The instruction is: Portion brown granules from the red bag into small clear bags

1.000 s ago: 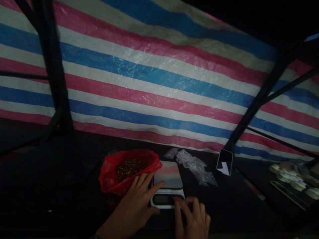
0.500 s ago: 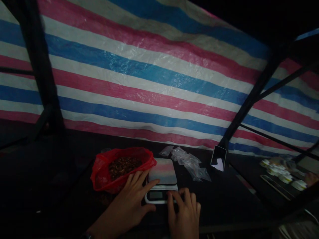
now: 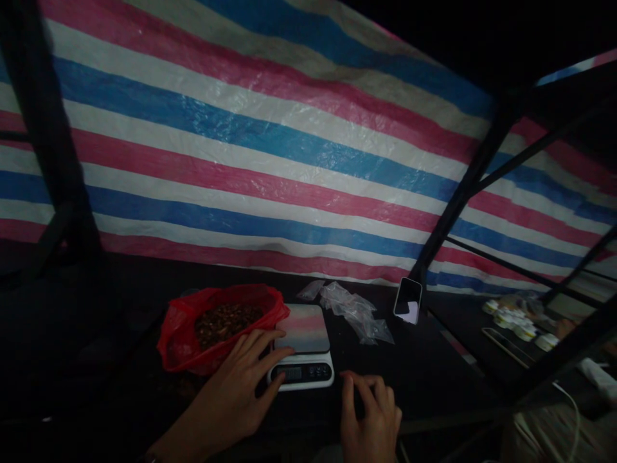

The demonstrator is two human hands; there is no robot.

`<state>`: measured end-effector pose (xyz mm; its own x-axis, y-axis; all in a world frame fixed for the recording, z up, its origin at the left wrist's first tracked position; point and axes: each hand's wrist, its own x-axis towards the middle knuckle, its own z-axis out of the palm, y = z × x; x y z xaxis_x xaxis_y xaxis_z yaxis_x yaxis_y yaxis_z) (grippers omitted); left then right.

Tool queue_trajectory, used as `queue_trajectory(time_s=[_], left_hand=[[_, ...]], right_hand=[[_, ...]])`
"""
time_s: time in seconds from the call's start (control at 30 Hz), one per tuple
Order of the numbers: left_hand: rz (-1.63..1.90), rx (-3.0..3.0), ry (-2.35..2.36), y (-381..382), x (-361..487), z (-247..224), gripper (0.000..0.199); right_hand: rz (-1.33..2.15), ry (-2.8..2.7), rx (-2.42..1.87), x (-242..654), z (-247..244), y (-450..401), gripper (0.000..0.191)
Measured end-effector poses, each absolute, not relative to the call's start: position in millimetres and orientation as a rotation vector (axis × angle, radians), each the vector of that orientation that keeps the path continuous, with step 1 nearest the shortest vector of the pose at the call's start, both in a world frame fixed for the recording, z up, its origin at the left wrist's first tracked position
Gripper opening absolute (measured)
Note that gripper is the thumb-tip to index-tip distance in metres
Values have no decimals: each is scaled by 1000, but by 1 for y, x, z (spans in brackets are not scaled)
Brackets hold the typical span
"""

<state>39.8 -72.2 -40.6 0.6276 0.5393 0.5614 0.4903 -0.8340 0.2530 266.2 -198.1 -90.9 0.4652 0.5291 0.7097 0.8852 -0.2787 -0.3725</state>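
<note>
A white digital kitchen scale (image 3: pixel 308 376) with a shiny square metal plate lies on the dark table, its small display lit. My left hand (image 3: pixel 241 379) rests at the scale's left side, fingers spread, fingertips touching its edge and its front panel. Just right of the scale is my right hand (image 3: pixel 370 411), apart from it, with thumb and forefinger tips together and the other fingers curled; I see nothing between them. Left of the scale, behind my left hand, an open red plastic bag (image 3: pixel 176 331) holds a heap of small brown pieces (image 3: pixel 224 323).
Clear plastic zip bags (image 3: pixel 354 308) lie behind the scale to the right. A phone (image 3: pixel 408 301) leans by a dark metal post (image 3: pixel 446 215). Several small white tubs (image 3: pixel 515 323) and a flat device (image 3: pixel 507 347) are at far right. Striped sheeting (image 3: pixel 270 173) hangs behind.
My right hand has come off the scale's button panel and moved right, beside it. The scale's display now glows. My left hand stays at the scale. The whole view has shifted slightly.
</note>
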Motion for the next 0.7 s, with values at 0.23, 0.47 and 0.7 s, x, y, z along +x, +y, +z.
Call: queue_trajectory(time_s=[0.23,0.47,0.7], left_hand=[[1191,2778,786,-72,46,-36,31],[1314,2777,749,-71,52,-41,38],[1329,2753,788,-70,56,-42,39]], right_hand=[[-547,-1279,-1935,262,-91,-193,54],[-544,-1293,-1905,244,-83,-188,52],[-527,-1257,-1926,240,-87,-185,54]])
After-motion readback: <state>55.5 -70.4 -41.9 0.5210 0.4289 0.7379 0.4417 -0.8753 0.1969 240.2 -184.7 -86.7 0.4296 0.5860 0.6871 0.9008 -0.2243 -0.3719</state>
